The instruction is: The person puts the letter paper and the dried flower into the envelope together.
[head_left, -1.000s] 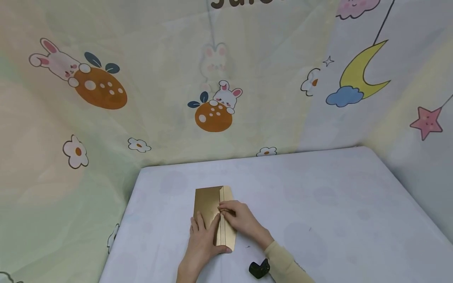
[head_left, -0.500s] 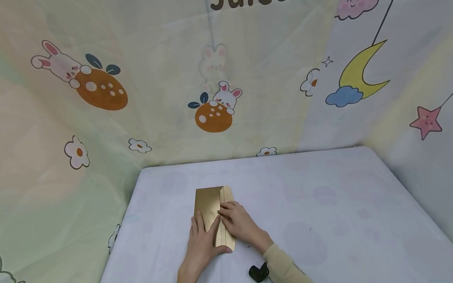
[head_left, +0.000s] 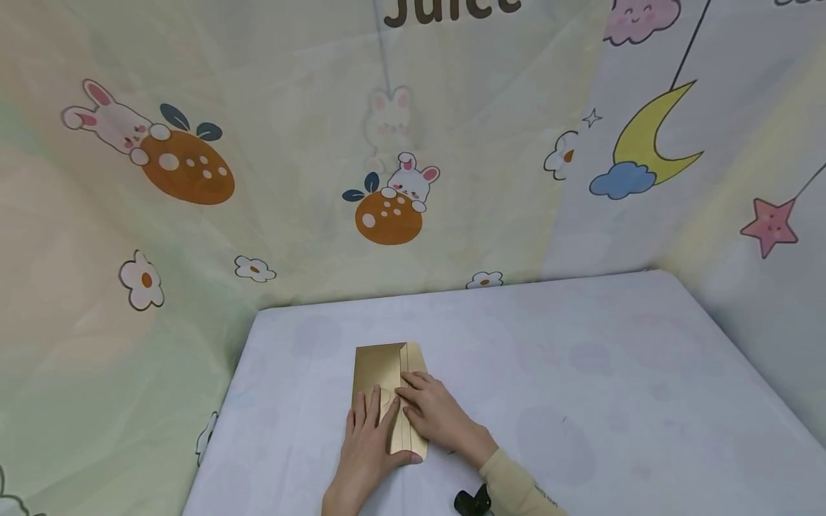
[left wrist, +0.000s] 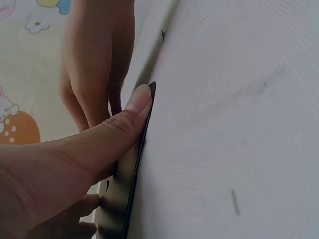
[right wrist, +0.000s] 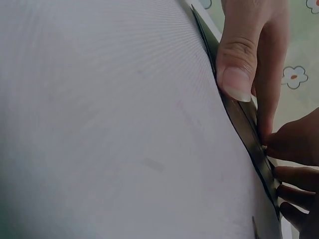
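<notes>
A gold folded cardboard piece lies flat on the table, with creased flap strips along its right side and a small rounded tab or notch near its middle. My left hand rests on its lower left part, fingers spread and straight. In the left wrist view the left thumb lies over the card's near edge. My right hand touches the creased strips from the right, fingertips close to the left index finger. The right wrist view has the right thumb and fingers pressing on the card's edge, partly out of frame.
The white table extends far to the right, with a few tiny dark specks. A black device sits by the right sleeve. Printed cloth hangs behind and on both sides.
Right fingertips have slid slightly down along the creased strips and lie flatter. Left fingers have shifted a little to the right, and the rounded tab shows more plainly. The head view has tilted slightly upward.
</notes>
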The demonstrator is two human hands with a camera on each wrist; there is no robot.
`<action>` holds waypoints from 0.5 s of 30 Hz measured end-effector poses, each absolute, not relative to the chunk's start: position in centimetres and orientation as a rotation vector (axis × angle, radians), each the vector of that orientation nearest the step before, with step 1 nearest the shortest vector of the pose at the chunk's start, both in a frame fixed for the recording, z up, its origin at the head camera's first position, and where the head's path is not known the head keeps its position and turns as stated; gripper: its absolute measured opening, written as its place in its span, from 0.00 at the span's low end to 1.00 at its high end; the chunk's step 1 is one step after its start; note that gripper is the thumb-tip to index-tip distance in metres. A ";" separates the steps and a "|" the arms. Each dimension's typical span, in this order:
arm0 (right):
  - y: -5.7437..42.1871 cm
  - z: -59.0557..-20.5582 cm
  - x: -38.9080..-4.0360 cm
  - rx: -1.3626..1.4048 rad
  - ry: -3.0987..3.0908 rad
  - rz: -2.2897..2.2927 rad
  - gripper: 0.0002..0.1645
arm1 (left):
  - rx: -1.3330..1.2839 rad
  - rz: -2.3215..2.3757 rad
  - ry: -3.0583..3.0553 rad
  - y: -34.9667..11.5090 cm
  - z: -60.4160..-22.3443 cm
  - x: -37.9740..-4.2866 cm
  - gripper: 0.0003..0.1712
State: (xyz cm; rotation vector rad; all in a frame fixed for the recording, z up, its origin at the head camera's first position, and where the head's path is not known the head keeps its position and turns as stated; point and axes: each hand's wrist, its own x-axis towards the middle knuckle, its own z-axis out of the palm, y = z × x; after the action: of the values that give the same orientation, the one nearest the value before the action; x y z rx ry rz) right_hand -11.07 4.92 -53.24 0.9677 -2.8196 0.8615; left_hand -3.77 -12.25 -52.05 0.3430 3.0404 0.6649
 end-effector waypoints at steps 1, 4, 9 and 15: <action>5.0 -53.3 -11.1 0.963 -2.816 0.878 0.18 | 0.345 0.676 3.032 -12.3 -52.1 -3.8 0.60; 5.4 -53.3 -11.2 0.934 -2.802 0.955 0.17 | 0.320 0.720 3.015 -12.2 -52.4 -4.2 0.56; 6.7 -52.7 -11.2 0.835 -2.758 1.176 0.15 | 0.219 0.794 3.011 -12.0 -52.8 -4.5 0.43; 9.2 -51.1 -11.0 0.632 -2.689 1.463 0.11 | 0.231 0.869 3.042 -11.6 -51.9 -5.4 0.36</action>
State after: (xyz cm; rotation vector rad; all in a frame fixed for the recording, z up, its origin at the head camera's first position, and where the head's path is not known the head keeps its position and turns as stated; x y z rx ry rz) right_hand -11.04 9.19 -51.11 0.6316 -2.6890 1.4632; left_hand -5.36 -11.65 -51.86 0.2306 3.0418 0.8689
